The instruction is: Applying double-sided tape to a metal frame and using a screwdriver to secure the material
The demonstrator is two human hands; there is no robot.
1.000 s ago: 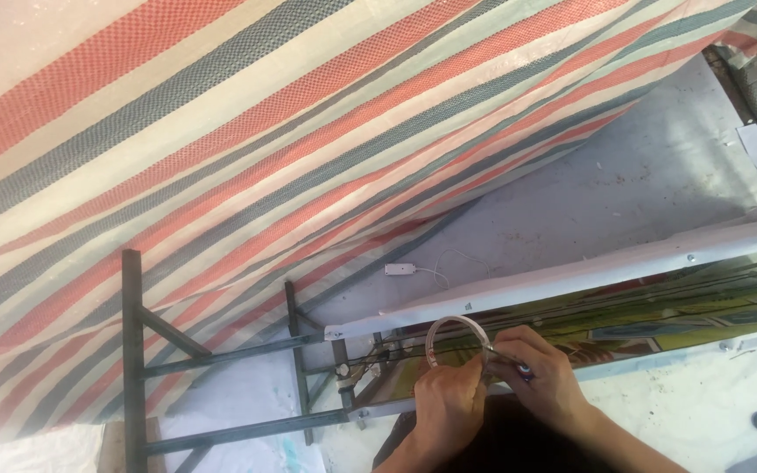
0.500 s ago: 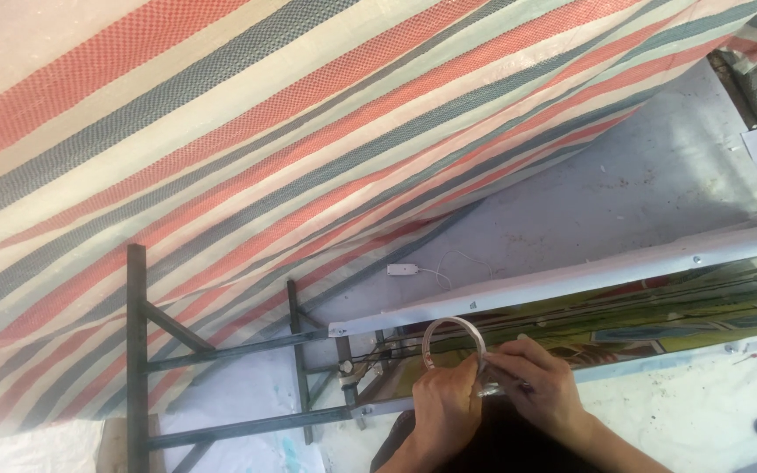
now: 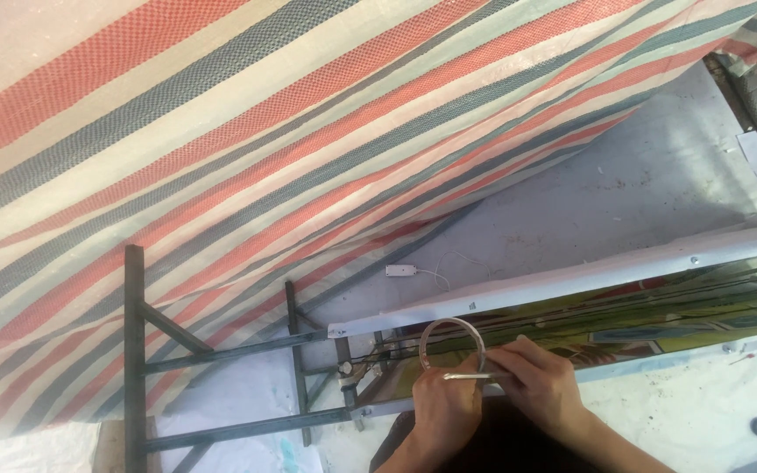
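Two hands low in frame, close together, fingers touching the same thin rod. Left hand (image 3: 447, 405) closed around the near end of the metal rod (image 3: 470, 377); right hand (image 3: 543, 381) pinches its other end between fingertips. Rod lies level across the bottom of a clear ring (image 3: 453, 347), which stands upright just above both hands. Ring sits in front of a long white frame rail (image 3: 571, 280) running up to the right. Dark metal stand (image 3: 137, 350) at left. Striped tarp (image 3: 265, 131) fills the upper view. Small white plug with cord (image 3: 400, 271) on the grey floor (image 3: 641, 193).
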